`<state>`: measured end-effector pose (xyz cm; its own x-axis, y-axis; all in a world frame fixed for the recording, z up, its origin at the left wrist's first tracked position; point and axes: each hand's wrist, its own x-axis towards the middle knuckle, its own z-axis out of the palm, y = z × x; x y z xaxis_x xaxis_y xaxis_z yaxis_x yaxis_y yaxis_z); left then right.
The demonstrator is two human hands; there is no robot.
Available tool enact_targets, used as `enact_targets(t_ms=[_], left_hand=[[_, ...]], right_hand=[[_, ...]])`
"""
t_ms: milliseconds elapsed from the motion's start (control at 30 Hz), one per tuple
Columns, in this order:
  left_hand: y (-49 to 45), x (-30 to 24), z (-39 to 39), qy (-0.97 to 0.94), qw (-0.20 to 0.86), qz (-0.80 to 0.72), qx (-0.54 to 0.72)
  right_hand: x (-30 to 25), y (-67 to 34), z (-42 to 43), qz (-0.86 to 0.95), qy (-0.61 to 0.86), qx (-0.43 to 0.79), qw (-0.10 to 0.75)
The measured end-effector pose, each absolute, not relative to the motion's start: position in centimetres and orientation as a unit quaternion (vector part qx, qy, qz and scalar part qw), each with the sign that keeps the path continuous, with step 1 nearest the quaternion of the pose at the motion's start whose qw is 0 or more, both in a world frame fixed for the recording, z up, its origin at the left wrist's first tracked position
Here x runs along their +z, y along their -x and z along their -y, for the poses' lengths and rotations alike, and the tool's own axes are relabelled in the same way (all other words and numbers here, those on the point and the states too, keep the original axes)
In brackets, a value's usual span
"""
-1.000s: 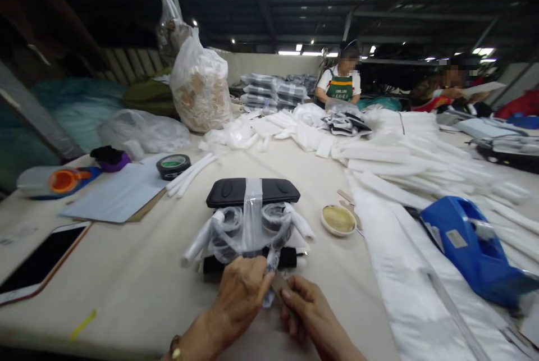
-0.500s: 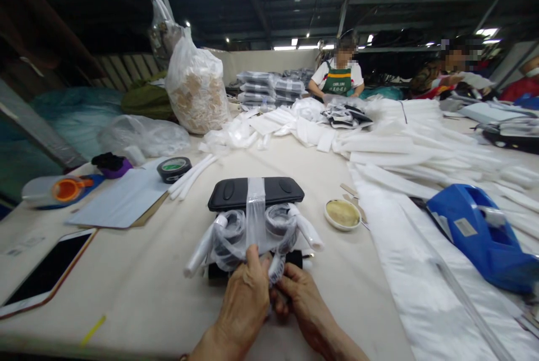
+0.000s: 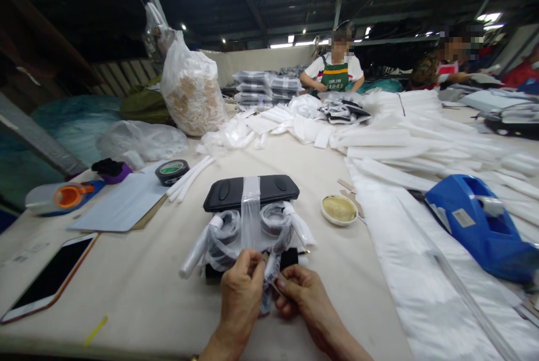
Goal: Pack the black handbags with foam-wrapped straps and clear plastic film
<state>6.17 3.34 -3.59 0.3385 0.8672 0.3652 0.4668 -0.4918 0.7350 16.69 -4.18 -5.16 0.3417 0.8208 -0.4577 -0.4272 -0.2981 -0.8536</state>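
Note:
In front of me lies a bundle with a black padded piece (image 3: 227, 197) at its far side and a clear plastic strip (image 3: 251, 209) across it. Nearer, coils wrapped in clear plastic (image 3: 223, 254) sit between white foam tubes (image 3: 194, 248) (image 3: 301, 225). A narrow tail of plastic wrap (image 3: 273, 265) hangs at the near side. My left hand (image 3: 242, 288) is closed in a pinch at the tail's left; what its fingertips hold is hidden. My right hand (image 3: 302, 293) pinches the tail from the right. Black material (image 3: 289, 257) shows underneath.
At left lie a phone (image 3: 50, 277), pale sheets (image 3: 122, 201), a black tape roll (image 3: 172, 172) and an orange-handled tape dispenser (image 3: 69, 195). A round dish (image 3: 339, 210) and blue tape dispenser (image 3: 480, 226) are at right. White foam strips (image 3: 391, 142) cover the far right; co-workers stand beyond.
My left hand has drawn back from the clear strip, its thumb now bent into a pinch. My right hand remains at the plastic tail. The view has shifted slightly.

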Motion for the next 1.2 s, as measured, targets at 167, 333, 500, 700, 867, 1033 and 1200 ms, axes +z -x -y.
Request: enact_targets(t_ms=[167,333,500,700,867,1033,1200], left_hand=[[-5.7,-4.3,-3.4,-0.814,0.171,-0.327,0.449],[-6.1,-3.6,-3.6,-0.809,0.195,-0.375,0.408],[-6.6,-2.8,-3.8,-0.823,0.218,-0.417,0.318],[-6.9,-3.7,-3.8,-0.830,0.148,-0.413,0.343],[-6.7,-4.8,-3.7,-0.845,0.083,-0.343,0.403],[-6.5,-5.7,-4.0,-0.864,0.029,-0.240,0.442],[-6.4,-5.6,-4.1,-0.881,0.008,-0.204,0.427]], right_hand=[[-5.4,-16.1,3.5,0.175,0.628,0.461,0.602],[-5.6,-15.2,2.5,0.170,0.639,0.427,0.617],[-5.9,-15.1,2.6,0.176,0.648,0.402,0.622],[-5.6,-16.2,2.9,0.255,0.676,0.315,0.616],[-5.0,-16.8,2.7,0.256,0.677,0.326,0.609],[-5.0,-17.3,2.1,0.186,0.645,0.431,0.603],[-4.4,-17.8,2.2,0.147,0.604,0.479,0.620]])
